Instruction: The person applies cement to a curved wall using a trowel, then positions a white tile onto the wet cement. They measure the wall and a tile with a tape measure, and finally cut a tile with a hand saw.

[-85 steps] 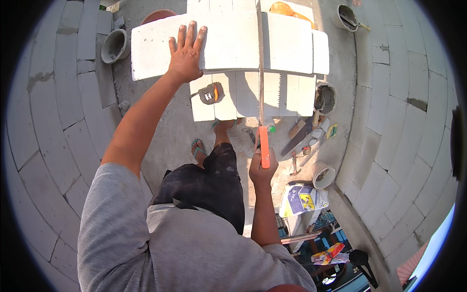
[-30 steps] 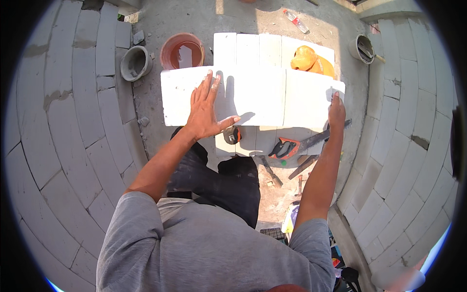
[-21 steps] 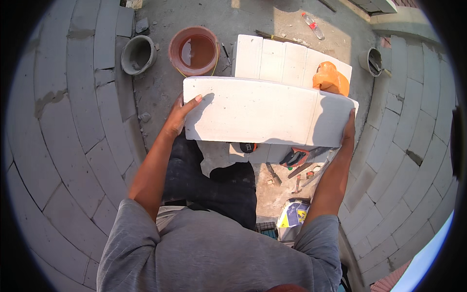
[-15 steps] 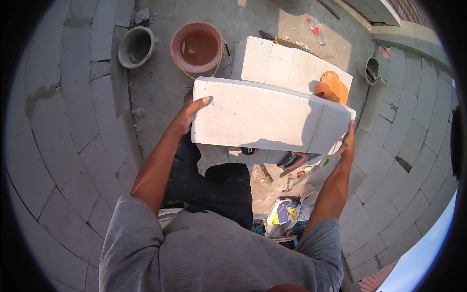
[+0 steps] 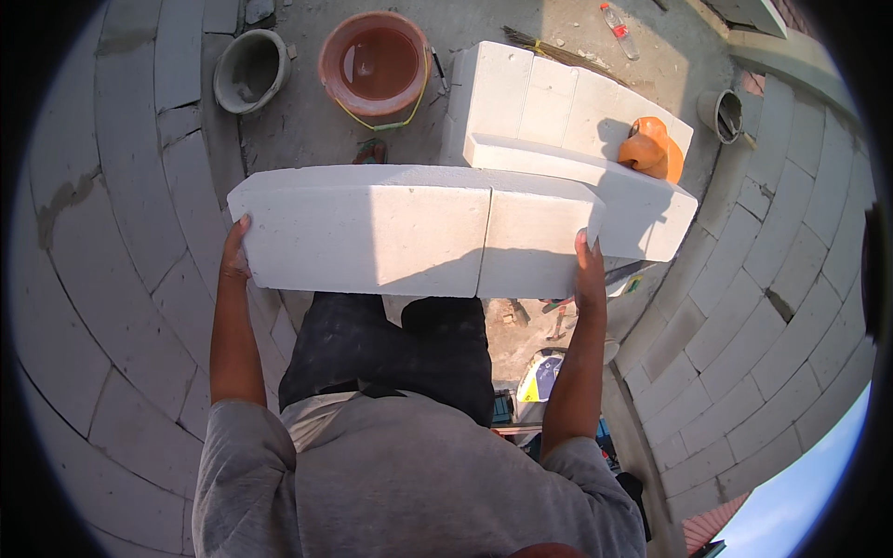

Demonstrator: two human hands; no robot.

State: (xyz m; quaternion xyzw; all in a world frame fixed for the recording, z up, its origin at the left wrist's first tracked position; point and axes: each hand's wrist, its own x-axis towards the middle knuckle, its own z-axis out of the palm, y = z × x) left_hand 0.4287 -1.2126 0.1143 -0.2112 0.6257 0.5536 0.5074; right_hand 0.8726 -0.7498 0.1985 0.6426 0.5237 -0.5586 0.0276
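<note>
A long white lightweight concrete block (image 5: pixel 363 232) is held level in front of my body, with a dark straight line across its face toward the right end. My left hand (image 5: pixel 235 249) grips its left end, thumb on the near face. At the other end my right hand (image 5: pixel 590 265) is closed on it, thumb up along the face; the remaining fingers are largely hidden. Behind and to the right, another white block (image 5: pixel 656 219) lies by a row of similar blocks (image 5: pixel 549 98). An orange cap-like thing (image 5: pixel 651 149) rests on them.
Block walls (image 5: pixel 130 232) rise on both sides. A reddish bucket (image 5: pixel 426 70) of liquid, a grey bucket (image 5: pixel 279 74) and a small pail (image 5: pixel 712 116) stand on the far floor. A plastic bottle (image 5: pixel 620 33) lies beyond a broom (image 5: pixel 558 51). A printed bag (image 5: pixel 539 377) sits below my right forearm.
Both hands have carried the block leftward and nearer to my body, away from the row of blocks. A second white block behind it has come into view.
</note>
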